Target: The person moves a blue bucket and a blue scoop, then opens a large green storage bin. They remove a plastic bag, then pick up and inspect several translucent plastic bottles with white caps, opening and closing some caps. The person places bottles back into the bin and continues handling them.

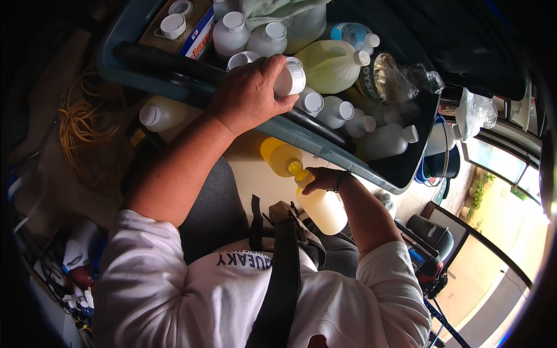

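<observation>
My left hand [254, 93] is over the rim of a dark plastic tub [322, 150], its thumb and forefinger around a white ribbed screw cap [290, 78]; whether a bottle is attached beneath is hidden. Lower down, outside the tub, my right hand [321, 180] grips the neck of a tilted translucent plastic bottle [324, 211]. That bottle's mouth meets the open mouth of a second plastic bottle [278, 154] holding yellow liquid, and yellow shows at both necks. Inside the tub, a jug of pale yellow liquid [328, 67] lies beside several white-capped bottles [335, 111].
A capped bottle of yellowish liquid [163, 114] stands outside the tub near my left forearm. Coiled orange cord [82, 117] lies at the left. A cardboard box [196, 35], a green cloth [278, 9] and a crumpled plastic bag [398, 80] are in the tub.
</observation>
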### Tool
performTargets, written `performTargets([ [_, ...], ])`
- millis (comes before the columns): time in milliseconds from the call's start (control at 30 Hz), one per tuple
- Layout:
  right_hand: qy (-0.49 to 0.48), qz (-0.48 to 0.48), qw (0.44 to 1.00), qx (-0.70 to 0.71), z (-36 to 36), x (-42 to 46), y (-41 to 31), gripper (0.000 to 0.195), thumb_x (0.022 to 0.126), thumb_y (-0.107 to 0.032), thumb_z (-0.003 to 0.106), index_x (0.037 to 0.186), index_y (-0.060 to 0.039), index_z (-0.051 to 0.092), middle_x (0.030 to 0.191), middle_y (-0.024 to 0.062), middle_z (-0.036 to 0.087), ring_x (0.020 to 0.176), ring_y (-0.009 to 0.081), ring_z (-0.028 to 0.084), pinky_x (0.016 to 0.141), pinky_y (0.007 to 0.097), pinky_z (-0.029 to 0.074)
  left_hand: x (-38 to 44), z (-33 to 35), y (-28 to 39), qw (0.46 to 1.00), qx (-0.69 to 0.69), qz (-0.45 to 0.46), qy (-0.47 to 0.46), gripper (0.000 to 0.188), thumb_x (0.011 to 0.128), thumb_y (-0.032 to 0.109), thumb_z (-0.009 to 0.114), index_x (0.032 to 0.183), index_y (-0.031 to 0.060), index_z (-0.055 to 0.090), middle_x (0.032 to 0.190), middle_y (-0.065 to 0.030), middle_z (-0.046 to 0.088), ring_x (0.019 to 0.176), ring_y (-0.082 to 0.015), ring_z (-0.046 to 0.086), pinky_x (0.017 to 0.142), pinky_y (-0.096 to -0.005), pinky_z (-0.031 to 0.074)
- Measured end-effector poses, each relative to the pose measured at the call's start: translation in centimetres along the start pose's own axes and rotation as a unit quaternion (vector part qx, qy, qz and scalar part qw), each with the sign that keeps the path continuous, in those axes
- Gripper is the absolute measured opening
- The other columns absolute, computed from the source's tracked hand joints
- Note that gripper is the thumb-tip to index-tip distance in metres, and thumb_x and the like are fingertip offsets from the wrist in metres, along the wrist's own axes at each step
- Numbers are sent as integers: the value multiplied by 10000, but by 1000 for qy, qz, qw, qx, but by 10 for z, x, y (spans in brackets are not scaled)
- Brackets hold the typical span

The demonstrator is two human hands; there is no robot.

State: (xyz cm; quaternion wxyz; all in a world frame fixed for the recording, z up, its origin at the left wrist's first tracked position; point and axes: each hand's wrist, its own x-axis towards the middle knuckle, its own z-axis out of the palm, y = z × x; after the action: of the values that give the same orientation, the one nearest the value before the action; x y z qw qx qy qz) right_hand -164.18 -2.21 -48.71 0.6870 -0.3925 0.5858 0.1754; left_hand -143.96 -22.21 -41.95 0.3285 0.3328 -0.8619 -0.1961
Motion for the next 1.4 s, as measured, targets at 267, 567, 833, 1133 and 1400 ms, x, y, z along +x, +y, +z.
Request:
performTargets([
  [267, -9, 3, 1000, 6, -1, -2, -5, 627, 599, -271, 700, 1129, -66, 435, 1037, 100, 550, 974, 223, 501, 838, 318, 380, -1, 1, -1, 1000, 5, -2, -4, 500, 630, 320, 668, 979, 68, 415, 707, -96, 576, 600, -251, 582, 566, -329, 474],
  [567, -8, 7, 1000, 11, -1, 0, -2, 620, 599, -262, 704, 1125, -68, 439, 1035, 95, 550, 975, 217, 499, 847, 312, 372, -1, -1, 1, 999, -14, -24, -34, 565, 616, 296, 695, 1045, 47, 426, 815, -140, 575, 686, -301, 574, 624, -348, 474],
  [833, -13, 6, 1000, 11, -2, -1, -3, 629, 600, -275, 701, 1131, -68, 435, 1036, 92, 550, 972, 216, 500, 844, 312, 374, 0, 0, 0, 1000, -3, 7, 5, 510, 622, 306, 675, 988, 63, 415, 703, -101, 579, 596, -261, 582, 557, -339, 474],
  [1133, -20, 8, 999, 30, -2, -2, -4, 653, 600, -285, 701, 1150, -69, 421, 1046, 94, 546, 983, 215, 497, 843, 312, 377, 1, -1, 0, 1000, -2, 0, -6, 505, 621, 302, 678, 980, 61, 416, 703, -107, 582, 599, -265, 584, 559, -340, 476],
  [1400, -26, 6, 999, 27, -3, -1, -4, 656, 601, -291, 701, 1154, -78, 420, 1040, 91, 546, 966, 209, 504, 825, 309, 389, 1, -1, 1, 1000, -7, 3, 2, 507, 620, 304, 679, 982, 62, 419, 707, -111, 584, 602, -269, 584, 563, -341, 477],
])
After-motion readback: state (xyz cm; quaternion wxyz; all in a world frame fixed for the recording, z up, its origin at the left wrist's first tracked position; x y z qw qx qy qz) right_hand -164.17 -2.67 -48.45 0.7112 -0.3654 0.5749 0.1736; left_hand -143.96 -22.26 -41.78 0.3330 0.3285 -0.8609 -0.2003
